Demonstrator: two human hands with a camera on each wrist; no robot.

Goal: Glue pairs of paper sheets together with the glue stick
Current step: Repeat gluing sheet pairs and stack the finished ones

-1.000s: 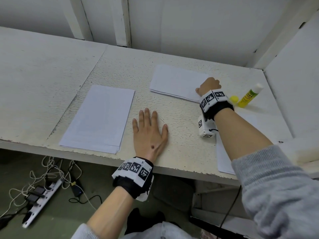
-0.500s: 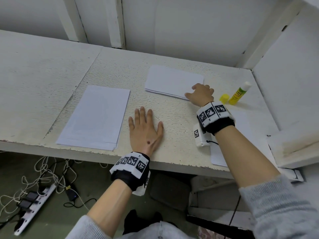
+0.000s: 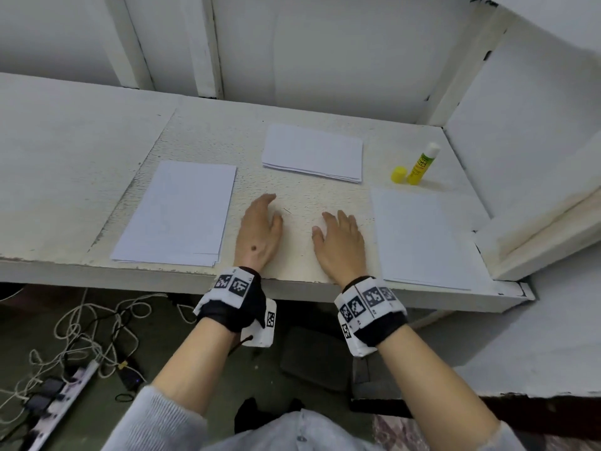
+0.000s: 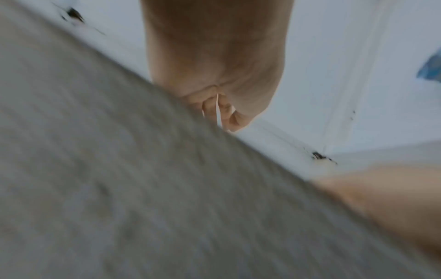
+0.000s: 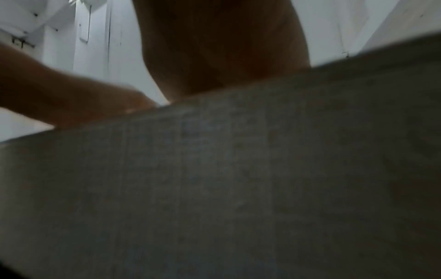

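Fingers of our left hand [image 3: 258, 234] and right hand [image 3: 341, 245] lie relaxed, empty, on the white textured surface [image 3: 302, 203]; the yellow-green glue stick [image 3: 422, 163] stands at two o'clock, white paper stacks [image 3: 312, 153] around.

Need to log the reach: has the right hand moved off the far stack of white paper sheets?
Yes. The right hand pulled back from the far stack of white paper sheets toward the table's near edge.

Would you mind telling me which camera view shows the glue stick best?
The head view: the glue stick stands upright on the table, uncapped, beside its yellow cap. Both wrist views show only blurred tabletop and hand, no glue stick.
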